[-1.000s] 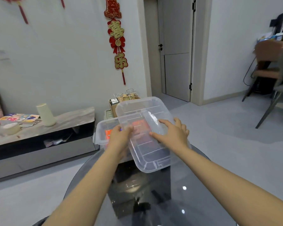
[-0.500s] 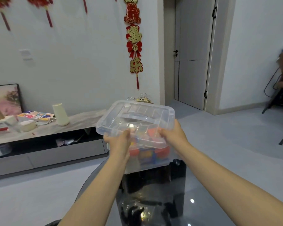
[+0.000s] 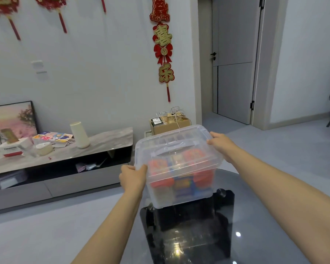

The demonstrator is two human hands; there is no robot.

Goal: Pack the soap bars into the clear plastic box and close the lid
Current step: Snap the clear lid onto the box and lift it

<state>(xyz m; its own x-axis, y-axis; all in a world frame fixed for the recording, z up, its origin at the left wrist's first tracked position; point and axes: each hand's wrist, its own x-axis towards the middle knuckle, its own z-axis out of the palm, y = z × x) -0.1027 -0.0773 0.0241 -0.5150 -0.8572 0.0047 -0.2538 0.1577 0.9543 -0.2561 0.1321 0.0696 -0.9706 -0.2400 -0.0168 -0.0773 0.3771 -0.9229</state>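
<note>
The clear plastic box (image 3: 181, 197) stands on the far part of a round dark glass table (image 3: 255, 216). Its clear lid (image 3: 176, 149) with a moulded handle lies flat on top of it. Through the walls I see several soap bars (image 3: 161, 175) in red, blue and beige wrappers. My left hand (image 3: 132, 177) grips the lid's near left corner. My right hand (image 3: 220, 143) grips the lid's far right edge. Both arms are stretched forward over the table.
A low grey TV cabinet (image 3: 61, 161) runs along the left wall, holding a white cylinder (image 3: 80, 134), a framed picture and small boxes. A cardboard box with cables (image 3: 170, 122) sits on the floor behind the plastic box. A grey door (image 3: 234, 60) is at the back right.
The lid was tilted above the box; now it lies level on the box. My hands have slid apart from the lid's front to its left and right edges.
</note>
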